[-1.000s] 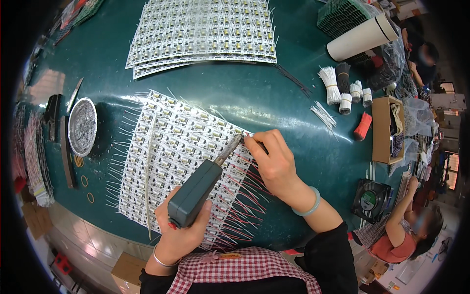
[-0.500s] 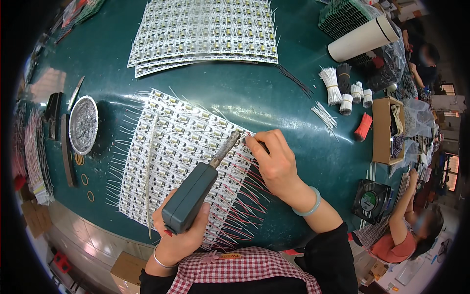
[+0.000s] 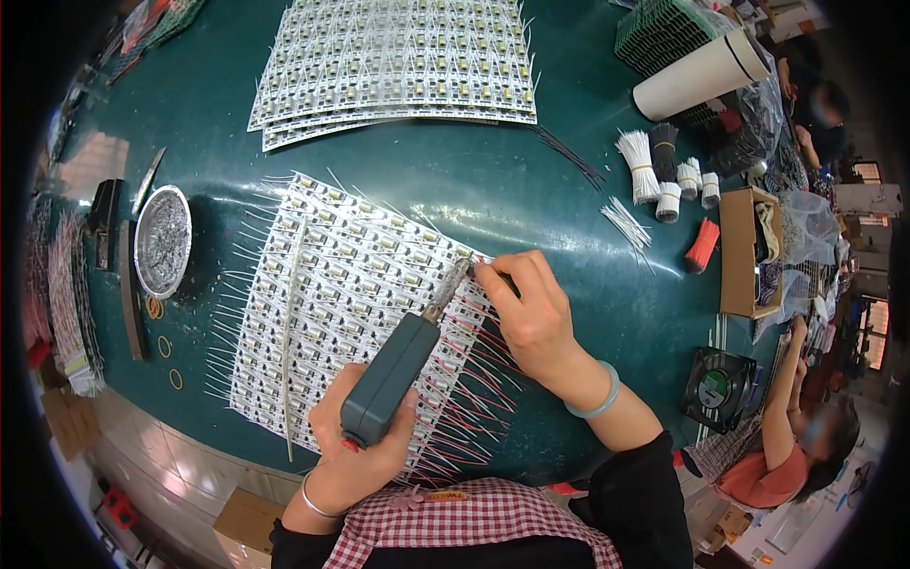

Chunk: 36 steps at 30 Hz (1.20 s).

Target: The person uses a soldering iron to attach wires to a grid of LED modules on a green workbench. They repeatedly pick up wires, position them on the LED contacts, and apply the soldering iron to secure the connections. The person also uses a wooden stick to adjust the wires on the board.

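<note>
Many red and white leads [image 3: 464,406] already along right edge of circuit-board panel [image 3: 343,313], near side of bench [image 3: 588,351]. Appears nearly done, far right corner remaining. Grips soldering iron [image 3: 391,377] in left hand [image 3: 358,465]; pinches at that corner with right hand [image 3: 533,318], any held item indistinct.

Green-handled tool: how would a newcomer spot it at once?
On the green table, find the nearer white circuit-board panel. Above it, the left hand grips the tool, its metal barrel slanting toward the right hand. Its chunky dark green handle with a red bit at the rear sets it apart from the flat panel beneath.
</note>
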{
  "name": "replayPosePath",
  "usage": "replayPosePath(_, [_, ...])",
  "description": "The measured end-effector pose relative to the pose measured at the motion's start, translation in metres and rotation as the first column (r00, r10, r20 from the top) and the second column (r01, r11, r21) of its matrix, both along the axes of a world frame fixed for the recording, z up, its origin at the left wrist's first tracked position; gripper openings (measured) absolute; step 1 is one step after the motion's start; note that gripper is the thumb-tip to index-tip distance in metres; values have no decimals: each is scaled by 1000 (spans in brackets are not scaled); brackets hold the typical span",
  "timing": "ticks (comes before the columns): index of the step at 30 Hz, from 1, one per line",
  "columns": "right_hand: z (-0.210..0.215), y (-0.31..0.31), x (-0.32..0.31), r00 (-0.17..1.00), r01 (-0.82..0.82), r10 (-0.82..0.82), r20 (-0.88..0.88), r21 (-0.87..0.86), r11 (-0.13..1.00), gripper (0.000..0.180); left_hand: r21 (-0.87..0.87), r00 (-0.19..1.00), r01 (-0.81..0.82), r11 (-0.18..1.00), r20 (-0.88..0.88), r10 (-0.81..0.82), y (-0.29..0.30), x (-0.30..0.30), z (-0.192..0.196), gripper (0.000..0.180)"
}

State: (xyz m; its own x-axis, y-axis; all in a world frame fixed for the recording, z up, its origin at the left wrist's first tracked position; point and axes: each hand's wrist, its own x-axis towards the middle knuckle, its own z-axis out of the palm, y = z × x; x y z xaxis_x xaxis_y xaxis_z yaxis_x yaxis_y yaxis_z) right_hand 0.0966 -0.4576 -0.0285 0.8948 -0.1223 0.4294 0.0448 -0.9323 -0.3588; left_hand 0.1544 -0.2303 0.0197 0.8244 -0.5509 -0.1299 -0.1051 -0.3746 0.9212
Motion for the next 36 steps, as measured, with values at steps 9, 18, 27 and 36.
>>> replayPosePath(9, [-1,1,0,1000,15,-15,10,3,1000,33,31,992,-47,998,-116,51,8,2,11,20])
replayPosePath(18, [-3,0,-2,999,35,-34,37,-12,999,31,-57,996,-73,996,-57,69,3,1,14,19])
replayPosePath(27, [5,9,-10,995,-5,3,99,17,1000,36,-62,988,-129,990,-97,123,14,-2,14,21])
replayPosePath(36, [-4,14,-12,999,-30,28,40,53,998,37,-10,988,-72,997,-139,70,17,-3,14,22])
